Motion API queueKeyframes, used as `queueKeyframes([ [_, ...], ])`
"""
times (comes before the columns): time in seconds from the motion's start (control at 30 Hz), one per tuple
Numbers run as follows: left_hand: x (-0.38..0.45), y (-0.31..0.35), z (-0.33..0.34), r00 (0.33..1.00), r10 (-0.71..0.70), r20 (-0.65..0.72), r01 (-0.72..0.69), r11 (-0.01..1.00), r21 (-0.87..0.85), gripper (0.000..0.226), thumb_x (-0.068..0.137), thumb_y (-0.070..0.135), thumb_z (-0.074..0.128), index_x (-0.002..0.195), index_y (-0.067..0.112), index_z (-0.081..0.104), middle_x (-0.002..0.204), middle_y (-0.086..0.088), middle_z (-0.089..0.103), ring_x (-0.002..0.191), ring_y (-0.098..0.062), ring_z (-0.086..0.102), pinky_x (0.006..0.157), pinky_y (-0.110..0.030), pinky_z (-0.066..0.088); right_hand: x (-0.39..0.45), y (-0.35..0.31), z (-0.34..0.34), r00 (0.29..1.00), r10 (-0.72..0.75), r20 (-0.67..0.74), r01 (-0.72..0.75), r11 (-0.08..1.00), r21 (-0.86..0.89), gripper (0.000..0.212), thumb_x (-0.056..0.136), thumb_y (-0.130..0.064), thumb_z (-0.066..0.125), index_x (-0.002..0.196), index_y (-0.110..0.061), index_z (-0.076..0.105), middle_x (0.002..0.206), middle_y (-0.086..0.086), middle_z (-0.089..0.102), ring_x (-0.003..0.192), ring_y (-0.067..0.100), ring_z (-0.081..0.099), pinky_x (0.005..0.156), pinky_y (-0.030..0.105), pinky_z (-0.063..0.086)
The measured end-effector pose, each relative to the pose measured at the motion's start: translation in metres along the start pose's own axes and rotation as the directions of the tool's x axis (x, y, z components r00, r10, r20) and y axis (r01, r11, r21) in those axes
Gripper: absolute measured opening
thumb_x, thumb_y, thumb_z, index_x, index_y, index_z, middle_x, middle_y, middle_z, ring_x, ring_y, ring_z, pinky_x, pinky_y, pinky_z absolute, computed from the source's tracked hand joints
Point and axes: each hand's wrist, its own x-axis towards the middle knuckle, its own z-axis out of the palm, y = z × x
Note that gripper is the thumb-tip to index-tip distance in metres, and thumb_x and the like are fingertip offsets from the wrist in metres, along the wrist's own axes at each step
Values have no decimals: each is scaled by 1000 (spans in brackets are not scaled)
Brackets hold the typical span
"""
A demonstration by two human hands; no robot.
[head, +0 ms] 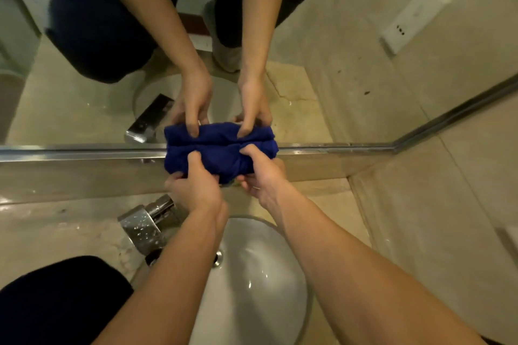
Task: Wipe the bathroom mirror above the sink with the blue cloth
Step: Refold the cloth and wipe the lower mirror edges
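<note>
A folded dark blue cloth [221,161] is pressed against the bottom edge of the mirror [336,50], just above its metal frame strip. My left hand [193,185] grips the cloth's left part, thumb on its front. My right hand [260,173] grips its right part in the same way. Both arms reach forward over the white sink [266,288]. The mirror shows the reflection of the cloth, both hands and the arms directly above the real ones.
A chrome faucet [145,224] stands left of the sink on the beige stone counter [56,227]. The metal mirror frame [70,152] runs across the middle. A tiled side wall [434,204] is at the right; a white wall outlet shows in the reflection.
</note>
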Motion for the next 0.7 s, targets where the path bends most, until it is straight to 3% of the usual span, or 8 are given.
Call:
queueKeyframes([
  [0.17,-2,-6,10,1000,15,-18,-14,999,35,36,89,21,63,117,11,43,99,-4,65,70,-8,68,57,-26,52,14,1,-9,999,-48,6,48,997,58,20,72,-18,72,90,-12,65,73,8,68,56,20,60,49,25,46],
  [0.33,-11,-28,24,999,5,47,-6,1000,18,37,91,25,59,123,15,45,116,-5,65,99,-17,68,62,-24,55,36,0,-40,996,-75,39,73,995,63,25,70,-21,74,92,-14,65,90,13,74,80,29,72,52,26,52],
  [0.47,-21,-48,40,998,34,58,-35,999,19,37,91,23,59,125,14,49,118,-4,66,104,-17,67,67,-25,57,49,-10,-68,993,-101,55,100,995,24,19,70,-20,73,87,-15,66,82,9,73,69,22,70,50,23,50],
  [0.57,-34,-71,56,996,27,90,-30,999,30,23,90,17,59,113,17,58,113,-5,69,103,-19,68,77,-30,59,65,-18,-96,993,-117,-4,117,993,32,18,69,-20,73,85,-15,67,75,6,72,63,19,67,46,19,46],
  [0.7,-48,-102,78,990,91,111,-95,995,40,29,90,18,58,119,15,61,110,-4,72,100,-18,69,73,-30,58,89,-25,-131,989,-149,12,149,989,-13,23,64,-27,75,83,-15,69,75,7,73,68,23,71,50,24,49],
])
